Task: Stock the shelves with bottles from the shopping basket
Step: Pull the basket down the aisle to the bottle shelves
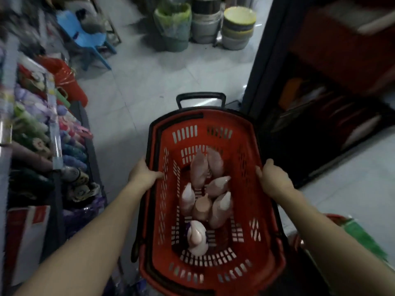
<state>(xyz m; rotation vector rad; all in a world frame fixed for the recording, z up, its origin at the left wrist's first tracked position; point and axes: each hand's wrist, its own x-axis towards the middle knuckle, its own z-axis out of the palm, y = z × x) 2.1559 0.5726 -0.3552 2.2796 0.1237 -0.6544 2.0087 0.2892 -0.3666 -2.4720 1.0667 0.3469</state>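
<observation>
While the left hand [145, 174] and right hand [275, 180] grip the basket [213, 120] sides, bottles [203, 207] (about seven) sit inside; stocking looks barely begun.

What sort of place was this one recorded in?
Most likely a small general shop: a red shopping basket holding bottles, packaged goods crowded along the left, and stacked basins standing on the tiled floor.

Nothing can be read. Any labels on the bottles [199, 174] in the basket [264, 212] and on the goods [71, 159] at the left are too blurred and dim to make out.
</observation>
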